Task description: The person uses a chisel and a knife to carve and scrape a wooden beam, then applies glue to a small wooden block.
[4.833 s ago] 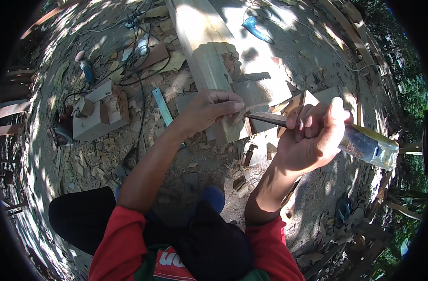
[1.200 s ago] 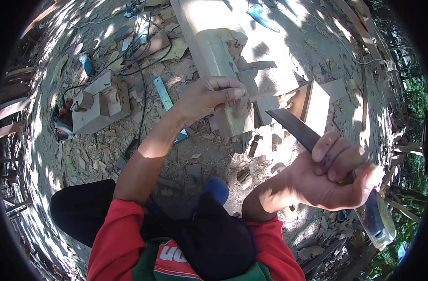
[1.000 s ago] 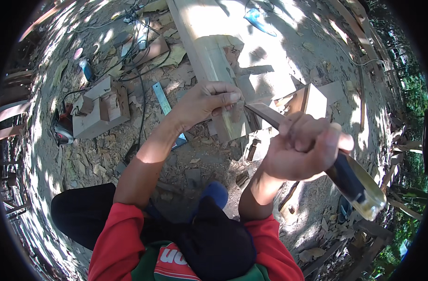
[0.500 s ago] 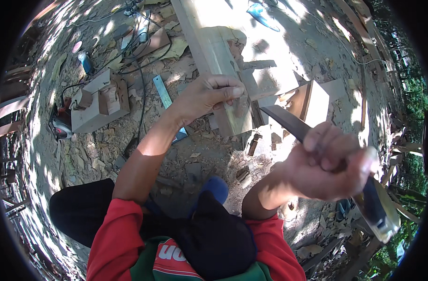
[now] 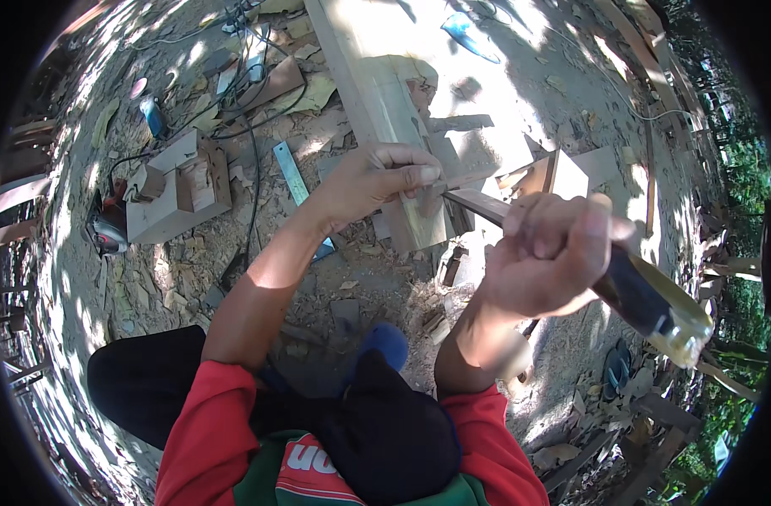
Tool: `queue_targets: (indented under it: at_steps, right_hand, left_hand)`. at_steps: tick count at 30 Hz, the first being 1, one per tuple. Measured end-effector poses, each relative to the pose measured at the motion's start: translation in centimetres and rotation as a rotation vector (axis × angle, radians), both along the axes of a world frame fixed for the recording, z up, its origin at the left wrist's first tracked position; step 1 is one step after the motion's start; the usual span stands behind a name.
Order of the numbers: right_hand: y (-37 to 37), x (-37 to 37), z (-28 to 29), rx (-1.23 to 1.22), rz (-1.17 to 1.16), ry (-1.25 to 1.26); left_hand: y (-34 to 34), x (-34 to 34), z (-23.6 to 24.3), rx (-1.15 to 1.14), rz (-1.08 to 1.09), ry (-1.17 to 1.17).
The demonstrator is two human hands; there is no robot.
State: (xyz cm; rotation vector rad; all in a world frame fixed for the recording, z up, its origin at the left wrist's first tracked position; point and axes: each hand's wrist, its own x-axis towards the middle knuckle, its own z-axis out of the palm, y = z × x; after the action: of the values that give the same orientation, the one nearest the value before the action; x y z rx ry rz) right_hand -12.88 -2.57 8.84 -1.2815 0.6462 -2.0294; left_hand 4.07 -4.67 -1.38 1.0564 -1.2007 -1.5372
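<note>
At the near end of the beam [image 5: 381, 105]: left hand [image 5: 373, 184], thumb and finger pinched together over the wood; can't tell if something thin is between them.
Right hand [image 5: 550, 253]: just right of the beam's near end, fist wrapped round the chisel.
Chisel [image 5: 480, 205]: flat blade pointing at the beam's right edge, tip just beside the left fingertips. Tip on wood or not: can't tell. Handle slants away from the beam, dark with a clear yellowish butt.
Board [image 5: 491, 152]: flat, right beside the beam.
Ruler [image 5: 291, 173]: metal, on the ground left of the beam.
Notched block [image 5: 162, 211]: pale wood, farther left of the beam.
Power saw [image 5: 110, 228]: beyond that block, leftmost from the beam.
Black cord [image 5: 255, 185]: runs between beam and notched block.
Blue tool [image 5: 470, 38]: right of the beam's far part, details washed out by sun.
</note>
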Motion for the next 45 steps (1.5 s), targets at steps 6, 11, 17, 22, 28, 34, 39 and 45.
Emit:
queue_targets:
  at_steps: [6, 11, 17, 22, 28, 34, 39, 45]
  right_hand:
    - [-0.2, -2.0, -1.1, -0.154, 0.006, -0.007]
    - [-1.1, -1.4, -0.8, -0.157, 0.223, -0.041]
    - [0.6, -0.5, -0.6, 0.023, 0.072, -0.066]
    - [0.7, -1.7, -0.3, -0.014, 0.099, -0.008]
    - [-0.1, 1.2, -1.9, -0.01, -0.067, -0.015]
    - [1.0, -3.0, 2.5, -0.175, 0.11, -0.048]
    - [-0.6, 1.8, -2.8, 0.131, 0.015, -0.075]
    - [0.1, -0.8, -0.6, -0.109, -0.077, -0.013]
  left_hand:
    - [-0.6, -1.3, 0.0, 0.007, -0.027, 0.066]
    - [0.3, -0.5, 0.5, 0.0, 0.012, -0.002]
    - [0.4, -0.5, -0.2, -0.022, 0.001, 0.035]
    - [0.5, -1.0, 0.1, 0.004, 0.032, 0.023]
    - [0.4, -1.1, 0.9, -0.053, -0.016, -0.023]
    - [-0.1, -1.3, 0.6, -0.065, -0.014, 0.01]
    - [0.2, -0.4, 0.0, 0.028, 0.03, -0.003]
    - [-0.2, -1.0, -0.2, -0.026, -0.019, 0.035]
